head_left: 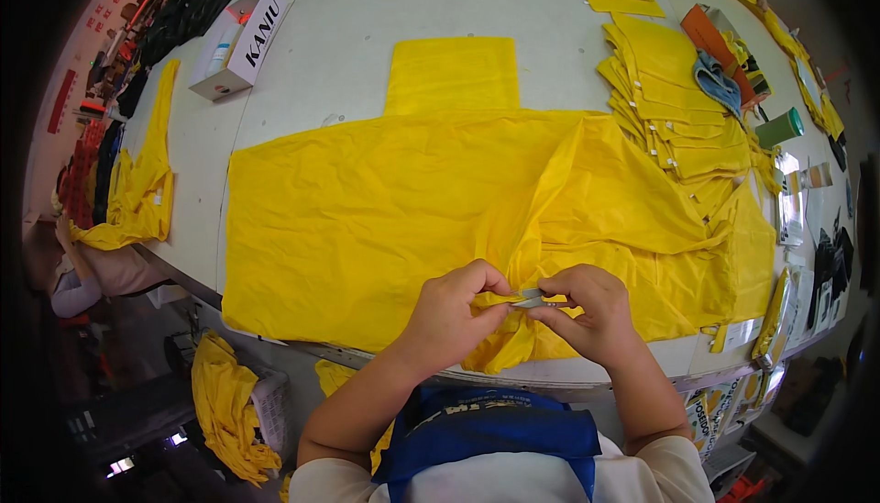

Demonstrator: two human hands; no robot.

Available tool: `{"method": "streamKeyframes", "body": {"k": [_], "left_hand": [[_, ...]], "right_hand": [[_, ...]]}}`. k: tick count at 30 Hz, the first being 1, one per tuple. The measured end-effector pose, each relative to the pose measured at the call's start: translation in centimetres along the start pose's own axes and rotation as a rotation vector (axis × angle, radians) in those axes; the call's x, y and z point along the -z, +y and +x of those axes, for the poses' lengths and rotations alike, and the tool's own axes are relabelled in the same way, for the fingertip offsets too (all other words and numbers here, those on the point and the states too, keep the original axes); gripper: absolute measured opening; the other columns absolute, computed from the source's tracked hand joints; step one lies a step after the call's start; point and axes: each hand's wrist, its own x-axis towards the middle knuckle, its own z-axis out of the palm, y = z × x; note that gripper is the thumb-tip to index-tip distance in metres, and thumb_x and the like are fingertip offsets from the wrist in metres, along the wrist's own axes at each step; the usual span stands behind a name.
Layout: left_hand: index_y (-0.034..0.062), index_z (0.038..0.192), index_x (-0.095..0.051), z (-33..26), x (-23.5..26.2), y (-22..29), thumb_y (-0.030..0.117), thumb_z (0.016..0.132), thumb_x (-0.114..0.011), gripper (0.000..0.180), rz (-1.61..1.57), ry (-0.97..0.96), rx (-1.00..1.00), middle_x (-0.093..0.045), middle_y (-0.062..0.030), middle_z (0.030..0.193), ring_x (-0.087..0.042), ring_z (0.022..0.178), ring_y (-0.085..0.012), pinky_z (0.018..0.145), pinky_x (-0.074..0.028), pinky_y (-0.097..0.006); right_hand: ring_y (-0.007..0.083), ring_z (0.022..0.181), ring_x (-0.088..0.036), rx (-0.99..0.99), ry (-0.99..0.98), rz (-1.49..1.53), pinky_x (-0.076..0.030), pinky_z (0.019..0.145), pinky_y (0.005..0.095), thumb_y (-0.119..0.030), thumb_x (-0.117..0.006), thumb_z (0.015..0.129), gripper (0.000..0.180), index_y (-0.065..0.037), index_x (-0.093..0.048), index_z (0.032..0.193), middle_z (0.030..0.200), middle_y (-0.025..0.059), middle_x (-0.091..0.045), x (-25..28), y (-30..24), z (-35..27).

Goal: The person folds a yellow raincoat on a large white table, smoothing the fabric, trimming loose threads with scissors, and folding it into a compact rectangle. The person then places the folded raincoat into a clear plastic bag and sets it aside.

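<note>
A large yellow garment [385, 219] lies spread over the white table [367, 35], bunched into folds near the front edge. My left hand [454, 312] pinches a gathered fold of the yellow fabric. Facing it, my right hand [588, 312] holds a small metal tool [530, 298], like thread snips, whose tip meets the fabric between both hands. The blades are partly hidden by my fingers.
A stack of folded yellow pieces [669, 99] sits at the right, with a green cup [779, 127] and blue cloth [717, 81] beyond. A white box [240, 44] stands at the back left. More yellow garments hang at the left edge [137, 191] and lie in a basket [229, 407] below.
</note>
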Motion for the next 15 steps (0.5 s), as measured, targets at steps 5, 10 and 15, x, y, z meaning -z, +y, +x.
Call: {"method": "streamKeyframes", "body": {"k": [5,10,15], "left_hand": [[0.0016,0.087,-0.061,0.2,0.1,0.1,0.002,0.072,-0.071,0.018,-0.006,-0.021,-0.009,-0.065,-0.0071,0.08,-0.062,0.073,-0.0136,0.068,-0.048,-0.024],[0.0019,0.086,-0.06,0.2,0.1,0.0,0.004,0.072,-0.072,0.019,-0.009,-0.024,-0.018,-0.065,-0.0062,0.079,-0.061,0.072,-0.0117,0.068,-0.048,-0.024],[0.0022,0.089,-0.059,0.4,-0.1,-0.9,0.005,0.074,-0.072,0.02,-0.131,-0.026,0.035,-0.063,-0.0043,0.081,-0.059,0.074,-0.0091,0.069,-0.047,-0.023]], "right_hand": [[0.0237,0.062,-0.062,-0.02,-0.001,0.022,-0.047,0.054,0.0318,-0.019,-0.078,0.07,0.023,-0.005,-0.063,0.082,0.071,0.0085,-0.063,-0.1,0.1,-0.1],[0.0156,0.061,-0.061,-0.218,-0.002,0.275,-0.047,0.056,0.0255,-0.014,-0.077,0.073,0.019,-0.003,-0.063,0.08,0.073,0.0084,-0.063,-0.6,0.2,-0.6],[0.0086,0.067,-0.056,-0.369,0.109,0.472,-0.045,0.061,0.0208,-0.011,-0.076,0.075,0.021,-0.002,-0.061,0.087,0.077,0.0035,-0.061,-1.5,1.7,-1.6]]}}
